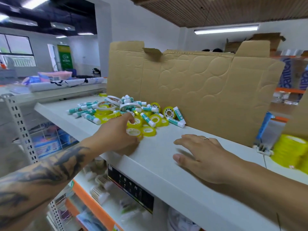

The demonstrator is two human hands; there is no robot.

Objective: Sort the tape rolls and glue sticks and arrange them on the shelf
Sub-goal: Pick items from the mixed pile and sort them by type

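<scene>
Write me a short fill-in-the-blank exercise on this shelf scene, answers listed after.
1. The left hand grips a small ___ tape roll.
2. The right hand lies flat on the ___ shelf top.
3. Behind the mixed pile stands a sheet of ___.

Answers: yellow; white; cardboard

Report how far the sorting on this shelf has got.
Done: nothing visibly sorted; tape rolls and glue sticks lie mixed in one pile. In hand: left hand grips a yellow roll at the pile's edge; right hand hovers open over the shelf. Left: practically everything.
</scene>
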